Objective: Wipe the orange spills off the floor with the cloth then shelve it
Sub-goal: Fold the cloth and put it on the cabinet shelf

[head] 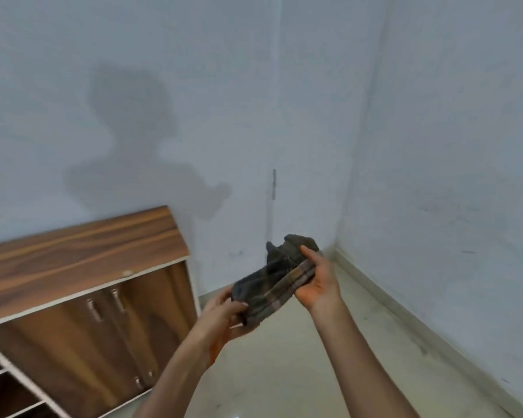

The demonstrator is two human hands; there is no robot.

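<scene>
A dark grey cloth (277, 279) with faint plaid stripes is held in the air in front of me, partly folded, between both hands. My left hand (224, 312) grips its lower left end, fingers curled under the fabric. My right hand (317, 282) holds the upper right end, thumb on top and fingers beneath. One corner of the cloth sticks up behind the right hand. The pale tiled floor (284, 357) lies below, and no orange spill shows on the part I can see.
A wooden cabinet (82, 260) with a flat top, closed doors with metal handles (115, 300) and open shelves (9, 387) at the lower left stands against the white wall. The room corner and skirting (405, 321) run along the right.
</scene>
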